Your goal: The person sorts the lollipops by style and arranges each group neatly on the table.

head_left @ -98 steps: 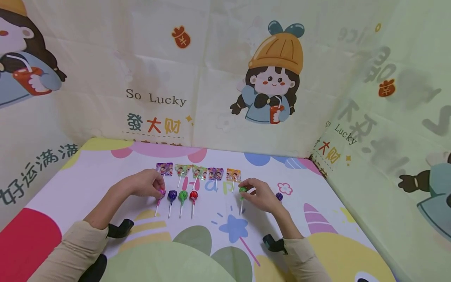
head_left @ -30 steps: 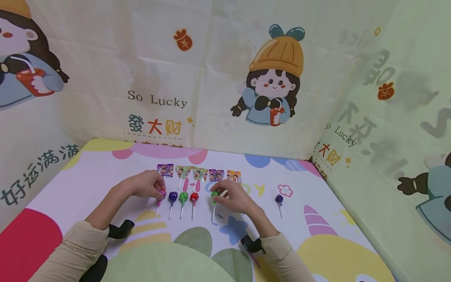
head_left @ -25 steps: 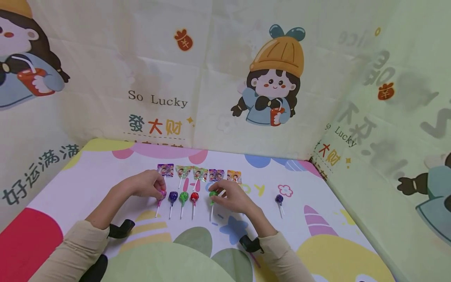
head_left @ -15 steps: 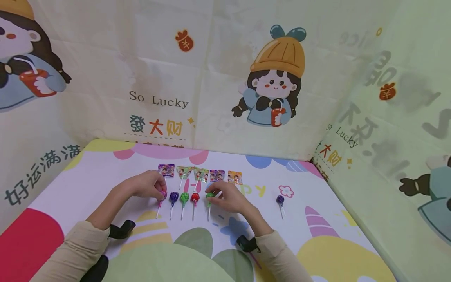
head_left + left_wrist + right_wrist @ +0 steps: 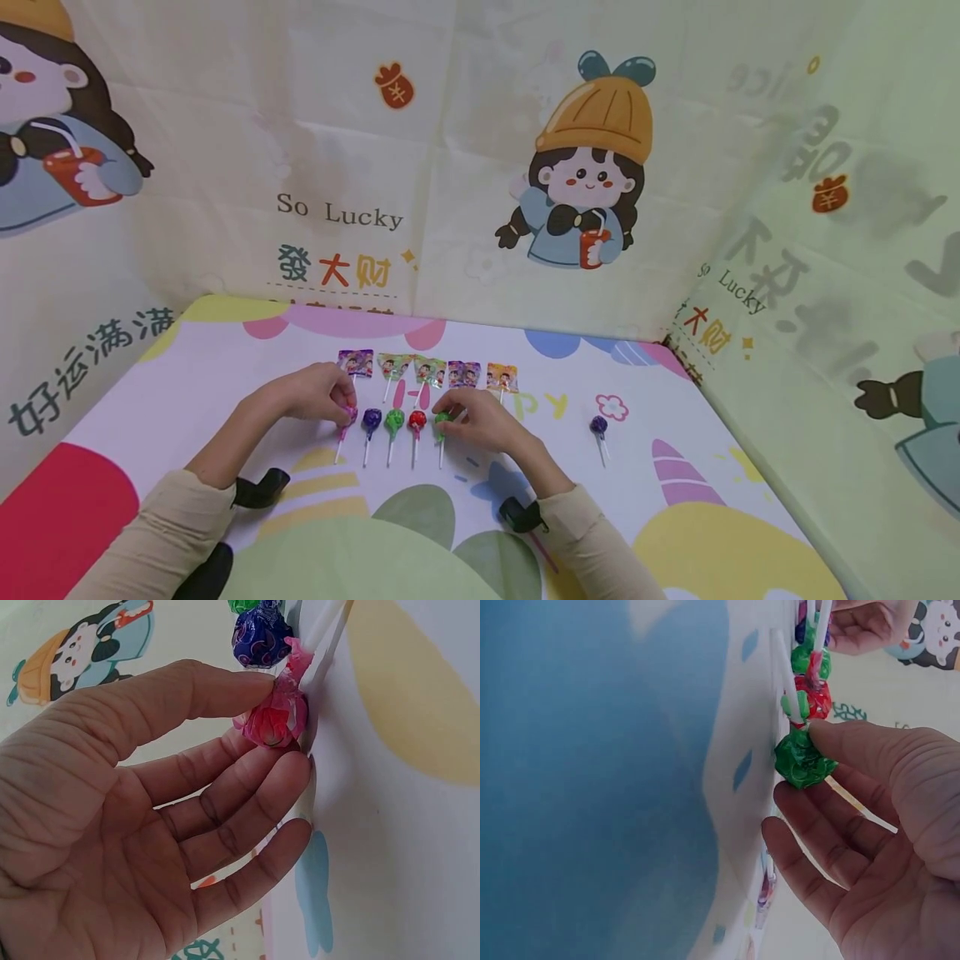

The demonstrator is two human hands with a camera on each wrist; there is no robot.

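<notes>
My left hand (image 5: pixel 318 393) pinches the head of a pink lollipop (image 5: pixel 277 720) between thumb and fingers, at the left end of a row on the table. Beside it in that row lie a dark purple lollipop (image 5: pixel 372 420), a green lollipop (image 5: pixel 394 422) and a red lollipop (image 5: pixel 417 423), sticks toward me. At the row's right end my right hand (image 5: pixel 480 421) pinches a second green lollipop (image 5: pixel 802 759) by its round head, close beside the red one. Its white stick also points toward me.
Behind the row lie several flat-wrapped lollipops, among them a purple one (image 5: pixel 356 363) and an orange one (image 5: pixel 502 377). Another dark purple lollipop (image 5: pixel 598 427) lies apart on the right. Printed cloth walls (image 5: pixel 465 292) stand at the table's back and sides.
My right hand has slid the green lollipop leftward across the table, from well right of the red one to close beside it. My left hand has stayed on the pink lollipop.
</notes>
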